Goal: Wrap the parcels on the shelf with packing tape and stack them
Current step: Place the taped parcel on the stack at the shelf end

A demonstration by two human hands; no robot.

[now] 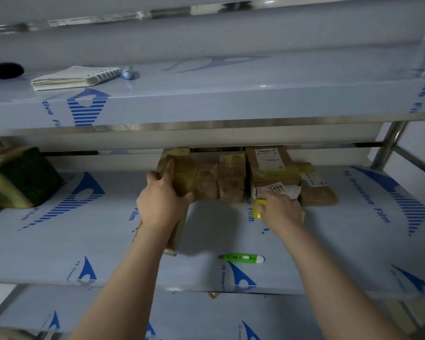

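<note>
A long brown parcel (206, 179) banded with yellowish tape lies across the middle shelf (108, 236). My left hand (161, 200) grips its left end, thumb under the front edge and fingers over the top. Right of it stands a stack of taped cardboard parcels (272, 168), one labelled 3408. My right hand (280, 212) holds a yellow tape dispenser (257, 209) against the front of that stack. Another flat brown parcel (176, 235) lies under my left forearm, mostly hidden.
A green and white utility knife (243, 258) lies on the shelf near the front edge. A large dark taped bundle (20, 177) sits at the left. On the upper shelf are a spiral notebook (74, 77), a pale blue pen (127, 72) and a black object (5, 69).
</note>
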